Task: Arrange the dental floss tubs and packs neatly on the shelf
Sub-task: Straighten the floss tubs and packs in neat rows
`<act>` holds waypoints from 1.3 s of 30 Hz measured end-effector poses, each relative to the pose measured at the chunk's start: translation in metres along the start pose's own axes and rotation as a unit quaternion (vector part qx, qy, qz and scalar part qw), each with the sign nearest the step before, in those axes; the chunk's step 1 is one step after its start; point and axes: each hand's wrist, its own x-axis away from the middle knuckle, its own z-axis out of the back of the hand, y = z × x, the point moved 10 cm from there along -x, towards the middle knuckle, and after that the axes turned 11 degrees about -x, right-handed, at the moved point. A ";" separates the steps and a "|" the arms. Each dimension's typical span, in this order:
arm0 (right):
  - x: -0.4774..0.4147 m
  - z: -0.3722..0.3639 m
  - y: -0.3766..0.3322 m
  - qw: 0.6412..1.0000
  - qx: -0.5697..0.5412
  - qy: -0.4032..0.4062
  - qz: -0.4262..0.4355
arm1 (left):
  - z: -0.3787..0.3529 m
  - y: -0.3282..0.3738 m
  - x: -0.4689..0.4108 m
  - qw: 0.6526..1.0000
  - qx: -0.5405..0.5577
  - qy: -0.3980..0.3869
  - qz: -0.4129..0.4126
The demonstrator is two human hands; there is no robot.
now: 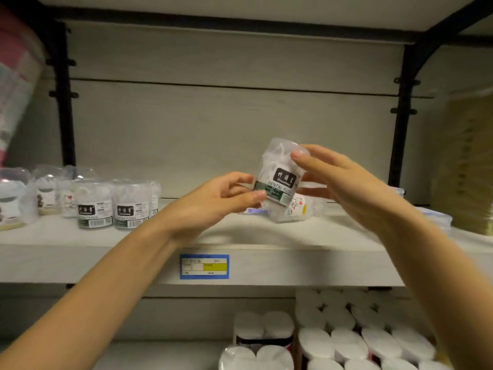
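- Progress, as judged: partly done. A row of tubs (pixel 112 205) stands upright at the left of the shelf (pixel 186 231), labels facing out, with further small tubs (pixel 48 192) behind and to its left, less evenly lined up.
- Item in hand: one held tub (pixel 280 177) is in the air above the shelf, right of centre, tilted slightly and not yet set down.
- Left-hand grip (pixel 213 201): fingers and thumb curled round the tub's lower part, thumb across the bottom of the label.
- Right-hand grip (pixel 346 188): partly spread, thumb tip on the lid's edge, fingers passing behind the tub; it steadies the top.
- Outstanding: a lying tub (pixel 292 210) rests on its side on the shelf just behind the held one; flat packs (pixel 434 216) sit at the far right, partly hidden by the right arm. The middle of the shelf has no stock on it.
- Materials: the tubs are clear, rigid plastic cylinders with rounded lids and white floss picks visible inside; paper labels are black and green with barcodes. The shelf is a pale, matt board with wood grain.
- Other: a price tag (pixel 204 266), blue-bordered, is fixed to the shelf's front edge.
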 end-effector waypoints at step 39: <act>-0.070 -0.286 0.021 0.988 0.112 -0.061 0.084 | 0.226 -0.122 0.116 0.976 -0.164 0.143 -0.032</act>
